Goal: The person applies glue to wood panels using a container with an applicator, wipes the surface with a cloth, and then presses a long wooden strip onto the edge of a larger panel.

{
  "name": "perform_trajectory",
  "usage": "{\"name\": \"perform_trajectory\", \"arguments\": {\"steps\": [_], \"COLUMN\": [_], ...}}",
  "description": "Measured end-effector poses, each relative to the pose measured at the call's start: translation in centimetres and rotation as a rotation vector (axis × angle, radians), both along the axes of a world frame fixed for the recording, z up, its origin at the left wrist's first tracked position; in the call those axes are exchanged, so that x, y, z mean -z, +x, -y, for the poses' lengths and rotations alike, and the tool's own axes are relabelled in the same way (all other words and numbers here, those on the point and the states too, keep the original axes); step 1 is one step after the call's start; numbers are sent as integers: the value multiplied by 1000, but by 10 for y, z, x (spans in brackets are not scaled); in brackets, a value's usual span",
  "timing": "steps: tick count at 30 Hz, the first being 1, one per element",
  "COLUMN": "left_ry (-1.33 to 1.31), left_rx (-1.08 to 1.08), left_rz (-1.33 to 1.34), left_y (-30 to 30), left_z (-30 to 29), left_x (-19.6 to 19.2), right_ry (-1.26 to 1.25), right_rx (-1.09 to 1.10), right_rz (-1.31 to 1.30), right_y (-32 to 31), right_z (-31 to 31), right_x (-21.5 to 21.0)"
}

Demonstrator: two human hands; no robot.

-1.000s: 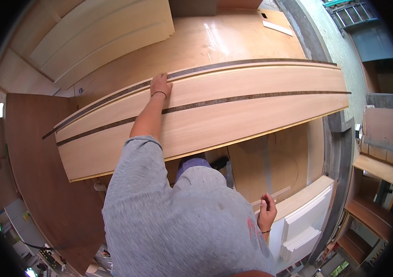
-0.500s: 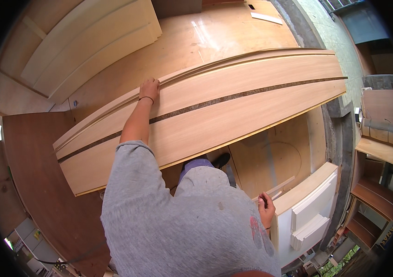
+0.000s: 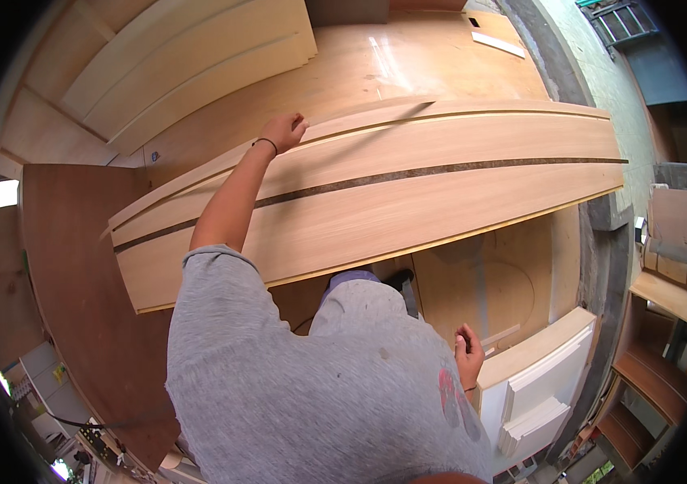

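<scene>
Your left hand (image 3: 283, 131) is up on the top edge of the long wooden boards (image 3: 408, 189). Its fingers curl over the edge of the top board and grip it. The boards stand on their long side in front of you, stacked flat against each other, with dark strips running along them. They go from the left side almost to the grey wall (image 3: 601, 73) on the right.

Your right hand (image 3: 468, 355) hangs low by your side. It is loosely curled and holds nothing that you can see. It is near a white cabinet piece (image 3: 537, 387).

Behind the boards lies a big plywood sheet (image 3: 408, 64). More pale boards (image 3: 174, 73) lean at the upper left. A dark brown panel (image 3: 69, 274) is on your left. Your grey shirt (image 3: 311, 387) hides the floor just below you.
</scene>
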State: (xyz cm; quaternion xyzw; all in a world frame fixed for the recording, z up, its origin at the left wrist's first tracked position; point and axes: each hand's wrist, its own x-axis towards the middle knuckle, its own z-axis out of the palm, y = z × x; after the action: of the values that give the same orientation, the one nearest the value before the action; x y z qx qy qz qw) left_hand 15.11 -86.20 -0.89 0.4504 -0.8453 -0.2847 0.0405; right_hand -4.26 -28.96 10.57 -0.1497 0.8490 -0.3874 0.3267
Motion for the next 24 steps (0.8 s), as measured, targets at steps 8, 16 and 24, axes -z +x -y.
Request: {"name": "perform_trajectory", "arguments": {"steps": [8, 16, 24], "left_ry": [-127, -208, -320], "left_rx": [0, 7, -3], "left_rz": [-64, -274, -319], "left_y": [7, 15, 11], "left_z": [-21, -80, -162], "left_x": [-41, -111, -160], "right_ry": [-77, -221, -402], "right_rx": [-67, -291, -502], "right_rz": [25, 21, 144], "right_y": [-14, -34, -61], "right_z": [11, 54, 98], "right_x": [5, 8, -2]}}
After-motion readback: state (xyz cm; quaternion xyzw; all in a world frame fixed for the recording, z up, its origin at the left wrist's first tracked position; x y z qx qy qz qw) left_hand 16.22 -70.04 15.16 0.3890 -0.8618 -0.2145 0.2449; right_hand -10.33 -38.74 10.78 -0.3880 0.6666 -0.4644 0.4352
